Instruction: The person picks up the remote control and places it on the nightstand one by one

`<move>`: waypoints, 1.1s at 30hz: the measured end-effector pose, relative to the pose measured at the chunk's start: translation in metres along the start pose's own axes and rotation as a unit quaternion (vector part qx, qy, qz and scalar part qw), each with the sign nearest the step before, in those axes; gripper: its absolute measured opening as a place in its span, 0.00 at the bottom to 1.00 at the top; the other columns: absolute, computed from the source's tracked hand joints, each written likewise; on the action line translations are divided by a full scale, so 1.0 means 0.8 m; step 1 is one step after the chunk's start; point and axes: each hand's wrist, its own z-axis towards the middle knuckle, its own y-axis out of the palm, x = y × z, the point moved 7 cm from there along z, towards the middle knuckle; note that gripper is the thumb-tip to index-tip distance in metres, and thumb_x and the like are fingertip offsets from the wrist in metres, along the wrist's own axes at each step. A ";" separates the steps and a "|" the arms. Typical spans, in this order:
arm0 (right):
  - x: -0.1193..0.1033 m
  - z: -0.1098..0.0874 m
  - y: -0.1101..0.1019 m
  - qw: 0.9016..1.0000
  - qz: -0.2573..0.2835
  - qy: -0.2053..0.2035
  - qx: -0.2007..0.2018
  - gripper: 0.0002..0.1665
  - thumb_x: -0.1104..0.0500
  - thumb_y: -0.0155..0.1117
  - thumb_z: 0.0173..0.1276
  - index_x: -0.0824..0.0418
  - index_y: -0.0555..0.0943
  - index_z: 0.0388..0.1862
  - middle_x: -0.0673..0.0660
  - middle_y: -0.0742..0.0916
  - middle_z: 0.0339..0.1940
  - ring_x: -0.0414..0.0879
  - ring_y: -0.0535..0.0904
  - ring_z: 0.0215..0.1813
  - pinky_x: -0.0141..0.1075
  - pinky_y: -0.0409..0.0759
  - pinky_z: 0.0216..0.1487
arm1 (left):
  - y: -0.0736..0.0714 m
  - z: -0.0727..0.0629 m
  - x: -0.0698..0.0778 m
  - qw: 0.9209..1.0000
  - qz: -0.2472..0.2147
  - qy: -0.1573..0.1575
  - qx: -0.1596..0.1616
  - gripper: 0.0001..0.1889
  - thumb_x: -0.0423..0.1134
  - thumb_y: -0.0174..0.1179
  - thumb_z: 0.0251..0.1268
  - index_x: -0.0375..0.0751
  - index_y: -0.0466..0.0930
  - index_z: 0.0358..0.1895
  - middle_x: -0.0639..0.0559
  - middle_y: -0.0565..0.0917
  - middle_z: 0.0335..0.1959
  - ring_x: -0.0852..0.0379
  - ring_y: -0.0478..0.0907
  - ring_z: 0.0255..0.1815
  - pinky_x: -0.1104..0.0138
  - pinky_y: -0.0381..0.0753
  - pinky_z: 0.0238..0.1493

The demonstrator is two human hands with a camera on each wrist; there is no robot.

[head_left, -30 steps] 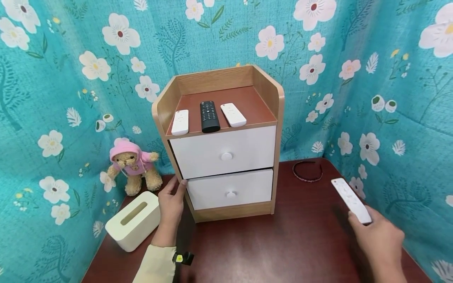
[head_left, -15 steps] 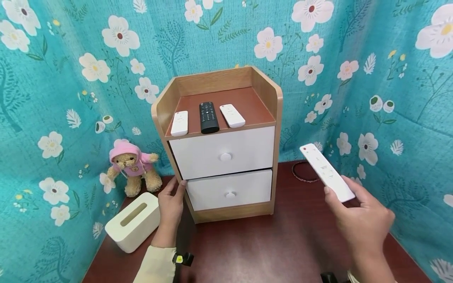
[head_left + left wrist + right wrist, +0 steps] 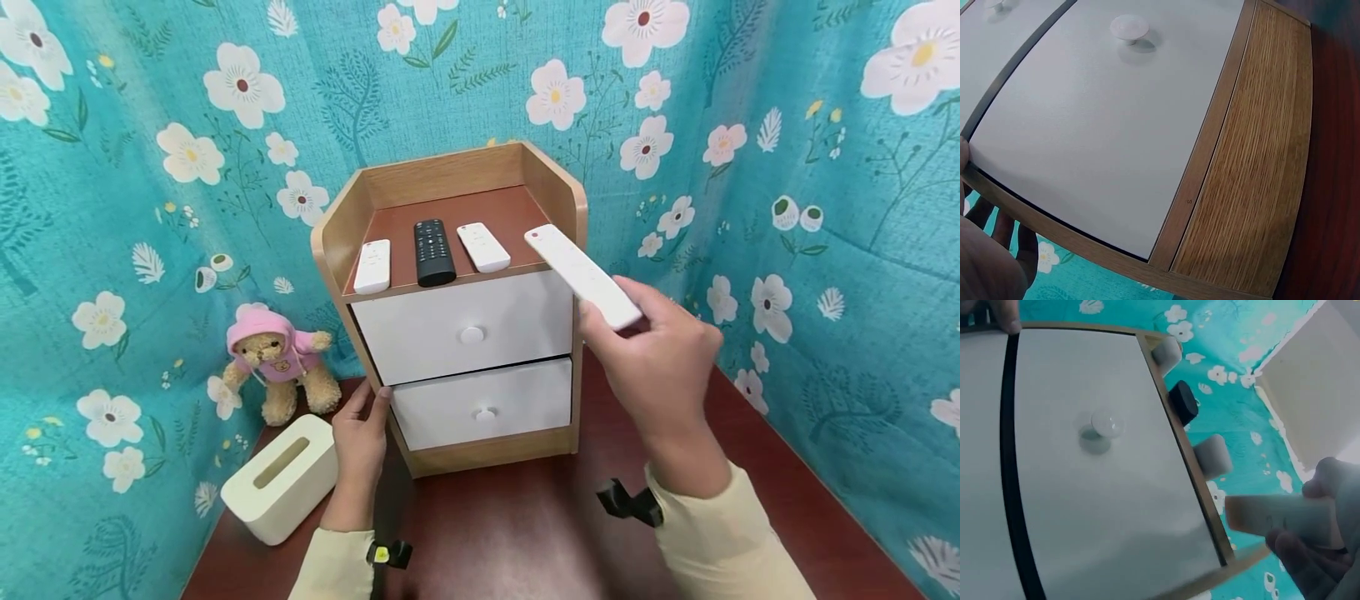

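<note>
A small wooden bedside cabinet with two white drawers stands on the table. Across its reddish-brown top lie a white remote control, a black remote control and another white remote control, side by side near the front edge. My right hand holds a further white remote between thumb and fingers, in the air by the top's right front corner. Low on the cabinet's left edge is my left hand, its thumb on the front and its fingers along the outer side.
On the left stand a cream tissue box and a teddy bear in a pink hoodie. Blue-green flowered curtains enclose the dark red table. Raised wooden sides border the cabinet top; its front is unrailed.
My right hand has carried the white remote leftward and up, from the table's right side to the cabinet's top corner. My left hand keeps its place. The view has shifted slightly.
</note>
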 end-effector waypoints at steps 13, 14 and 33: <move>-0.026 0.044 0.092 0.996 -0.071 -0.013 -0.050 0.29 0.45 0.74 0.71 0.70 0.91 0.54 0.67 0.95 0.45 0.61 0.91 0.41 0.54 0.88 0.37 | -0.002 0.001 0.003 1.000 0.012 -0.002 0.002 0.20 0.44 0.67 0.81 0.50 0.86 0.71 0.45 0.87 0.68 0.71 0.83 0.58 0.79 0.83 0.52; -0.025 0.045 0.094 0.995 -0.078 -0.012 -0.053 0.29 0.45 0.73 0.71 0.70 0.91 0.53 0.67 0.94 0.44 0.62 0.91 0.40 0.54 0.87 0.36 | -0.002 0.001 0.004 1.000 0.011 -0.002 0.003 0.20 0.43 0.67 0.81 0.50 0.86 0.71 0.45 0.87 0.68 0.71 0.83 0.58 0.79 0.83 0.52; -0.018 0.051 0.109 0.993 -0.056 0.017 -0.099 0.28 0.43 0.67 0.81 0.69 0.89 0.57 0.64 0.94 0.37 0.58 0.88 0.36 0.45 0.80 0.30 | -0.002 0.003 0.006 1.000 0.003 -0.002 0.007 0.18 0.43 0.67 0.81 0.49 0.88 0.68 0.54 0.92 0.58 0.67 0.86 0.52 0.77 0.85 0.50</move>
